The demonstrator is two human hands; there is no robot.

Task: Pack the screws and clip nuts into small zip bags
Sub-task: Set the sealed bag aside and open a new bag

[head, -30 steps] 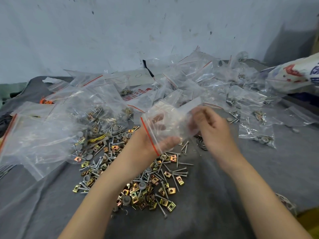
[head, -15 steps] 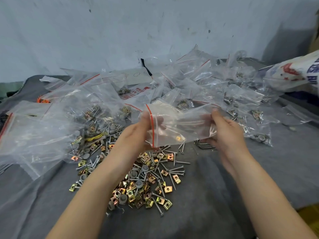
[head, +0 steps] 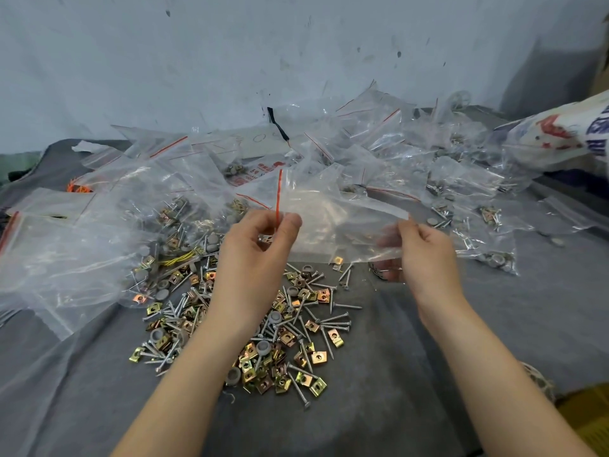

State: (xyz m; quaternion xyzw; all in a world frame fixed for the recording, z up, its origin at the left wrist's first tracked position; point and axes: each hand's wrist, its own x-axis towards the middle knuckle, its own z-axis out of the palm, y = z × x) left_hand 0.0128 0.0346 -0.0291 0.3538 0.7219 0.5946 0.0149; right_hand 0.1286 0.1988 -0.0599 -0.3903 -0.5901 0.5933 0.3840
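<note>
Above the middle of the grey cloth point(head: 412, 374), one small clear zip bag point(head: 333, 225) is held flat and stretched sideways between two bare hands, clear of the table. Left hand point(head: 253, 255): thumb and fingers pinch the bag's left end at its red zip strip point(head: 278, 199), which stands roughly upright. Right hand point(head: 425, 255): thumb and fingers pinch the bag's right end, some fingers showing blurred through the plastic. One brass-coloured piece point(head: 337, 260) shows at the bag's near edge; whether it lies inside or beneath cannot be told. Below the hands, on the cloth: a loose heap of silver screws point(head: 336, 319), brass-coloured clip nuts point(head: 319, 356) and grey round caps point(head: 263, 347), partly hidden by the left forearm. Left of the heap: large clear bags point(head: 66, 258), overlapping, with more screws and clip nuts showing through them. Far and right: many small zip bags point(head: 461, 179) with red strips, piled loosely, several holding hardware. Far right edge: a white printed sack point(head: 557, 133) with red and blue marks. Behind everything: a pale, scuffed wall point(head: 230, 44).
</note>
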